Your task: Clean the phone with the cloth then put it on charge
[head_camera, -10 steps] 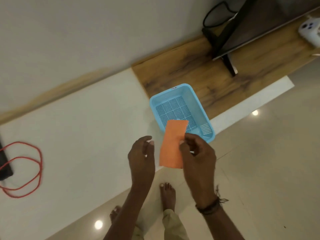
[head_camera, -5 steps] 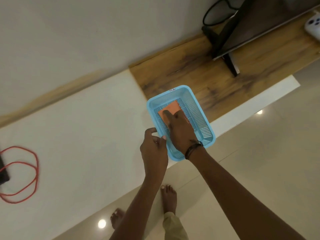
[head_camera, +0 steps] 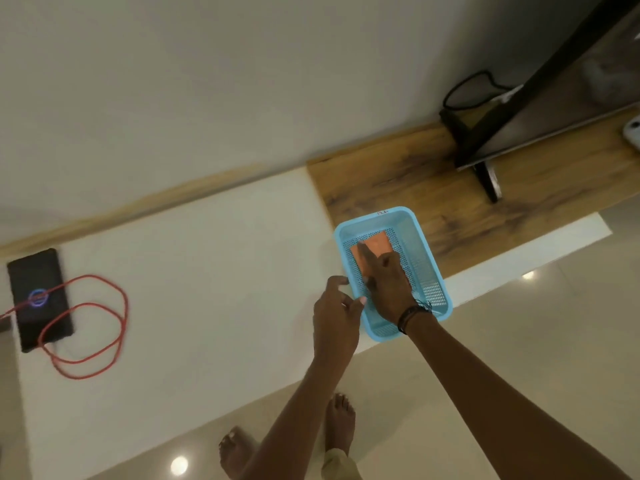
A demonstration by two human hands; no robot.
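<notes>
A folded orange cloth (head_camera: 375, 244) lies flat on the floor of a light-blue perforated basket (head_camera: 429, 268). My right hand (head_camera: 388, 284) rests on the cloth inside the basket, fingers stretched flat over it. Just left of the basket's near corner, my left hand (head_camera: 334, 315) hovers with fingers loosely curled, holding nothing. Far to the left, a black phone (head_camera: 36, 299) lies face up on the white counter (head_camera: 207, 271). Its screen shows a glowing ring, and a red cable (head_camera: 91, 327) runs across it in loops.
The basket straddles the white counter and a wooden shelf (head_camera: 450, 174). A dark screen on a black stand (head_camera: 491, 157) occupies the shelf's right part, with a black cord behind and a white object (head_camera: 633, 131) at the far right edge. My bare feet stand on tiled floor below.
My right hand carried the orange cloth from above the counter's edge down into the basket and laid it flat. The view swung left, bringing the phone into sight.
</notes>
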